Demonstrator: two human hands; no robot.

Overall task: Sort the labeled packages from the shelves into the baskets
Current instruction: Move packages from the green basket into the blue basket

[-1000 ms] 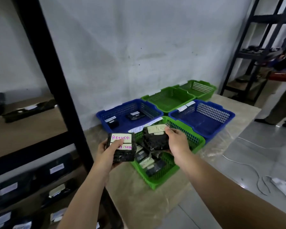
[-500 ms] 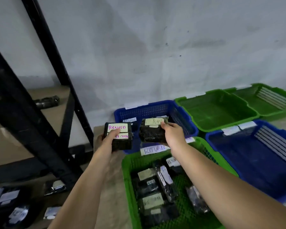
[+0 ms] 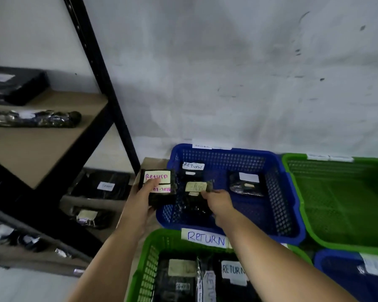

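While held out over the blue basket (image 3: 277, 171), right hand (image 3: 218, 202) pinching a black package (image 3: 194, 197) with a pale label. Left hand (image 3: 140, 199) gripping a Return-labelled package (image 3: 158, 186), just beside that basket's left rim.

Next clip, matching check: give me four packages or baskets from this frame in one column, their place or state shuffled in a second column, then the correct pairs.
Column 1
1. pink-lettered Return package
2. yellow-labelled package
3. long wrapped package
4. empty green basket

Column 2
A. lying on the wooden shelf
B. held over the blue basket by the right hand
C. right of the blue basket
D. gripped by the left hand, left of the blue basket

Pairs: 1-D, 2-B, 3-A, 4-C
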